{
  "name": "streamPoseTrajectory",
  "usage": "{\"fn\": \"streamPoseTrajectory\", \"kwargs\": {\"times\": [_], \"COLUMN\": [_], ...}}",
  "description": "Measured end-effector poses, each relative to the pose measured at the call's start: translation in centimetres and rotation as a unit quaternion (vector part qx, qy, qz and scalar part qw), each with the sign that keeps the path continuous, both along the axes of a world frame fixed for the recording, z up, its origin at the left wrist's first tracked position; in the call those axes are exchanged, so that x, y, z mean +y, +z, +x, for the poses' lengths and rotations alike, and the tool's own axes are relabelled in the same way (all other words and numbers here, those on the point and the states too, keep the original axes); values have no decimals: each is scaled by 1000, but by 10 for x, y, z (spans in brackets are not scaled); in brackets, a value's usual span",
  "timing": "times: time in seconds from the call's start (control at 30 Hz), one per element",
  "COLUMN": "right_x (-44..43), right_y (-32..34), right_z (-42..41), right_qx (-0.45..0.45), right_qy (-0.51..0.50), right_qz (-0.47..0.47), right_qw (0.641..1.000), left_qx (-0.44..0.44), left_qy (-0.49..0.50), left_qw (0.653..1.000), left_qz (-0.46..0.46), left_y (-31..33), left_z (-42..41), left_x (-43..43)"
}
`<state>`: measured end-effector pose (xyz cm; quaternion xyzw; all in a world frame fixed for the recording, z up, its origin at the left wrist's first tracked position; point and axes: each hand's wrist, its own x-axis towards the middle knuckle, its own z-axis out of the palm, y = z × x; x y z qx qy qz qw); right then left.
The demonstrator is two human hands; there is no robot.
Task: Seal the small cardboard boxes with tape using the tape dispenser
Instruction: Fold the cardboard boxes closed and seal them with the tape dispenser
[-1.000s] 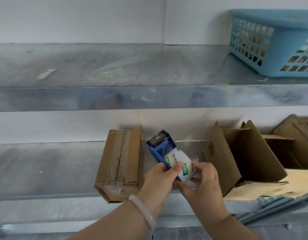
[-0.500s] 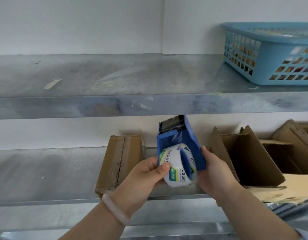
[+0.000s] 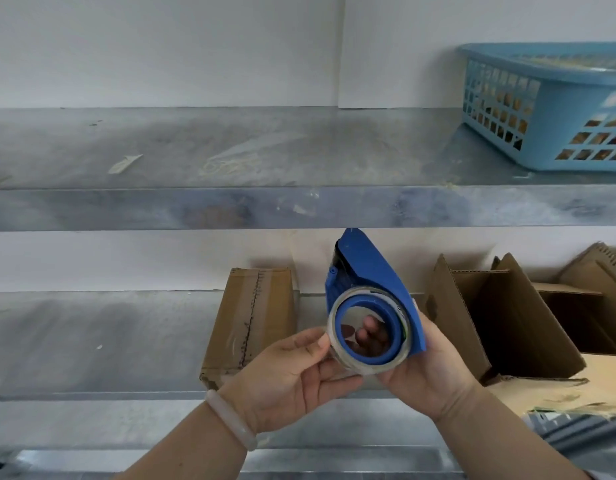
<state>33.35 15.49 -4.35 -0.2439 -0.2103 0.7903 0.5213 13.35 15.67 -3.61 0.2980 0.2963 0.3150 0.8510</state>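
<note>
Head view | left hand (image 3: 292,372) pinches the tape roll (image 3: 355,368) at its rim | right hand (image 3: 429,370) grips the dispenser (image 3: 369,271) from behind, fingers showing through the core | dispenser upright, nose at 12 | taped box (image 3: 254,317) at its 9, on the shelf (image 3: 92,341) | open box (image 3: 500,317) at 3 | basket (image 3: 549,109) at 1, higher up

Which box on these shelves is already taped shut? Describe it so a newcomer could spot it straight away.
Find the lower metal shelf, then look just left of the blue tape dispenser held up in front of it. The sealed cardboard box lies there. Unlike the open boxes to the right, whose flaps stand up, its flaps are closed under clear tape along the seam.
</note>
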Motion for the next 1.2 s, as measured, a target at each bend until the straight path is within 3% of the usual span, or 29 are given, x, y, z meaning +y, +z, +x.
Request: {"fn": "streamPoseTrajectory", "kwargs": {"times": [0.13,0.27,0.37,0.67,0.93,1.07,1.2], "right_x": [-1,-1,-1,1,-6,-5,-5], "right_y": [13,29,35,60,68,73,75], "right_z": [13,17,19,22,8,3,5], "right_qx": [-79,-250,-325,-424,-520,-537,-529], "right_qy": [10,130,148,232,233,246,260], "right_qz": [50,159,192,274,280,307,304], "right_qw": [996,946,914,831,772,747,748], "left_qx": [201,163,166,244,390,392,385], "left_qy": [17,140,139,104,235,269,337], "left_qw": [972,973,974,961,875,866,851], "left_qz": [123,83,63,80,163,157,118], "left_y": [1,22,33,50,42,34,22], "left_z": [-4,-12,-21,-38,-47,-52,-77], "left_x": [4,6,9,3,-2,-10,-14]}}
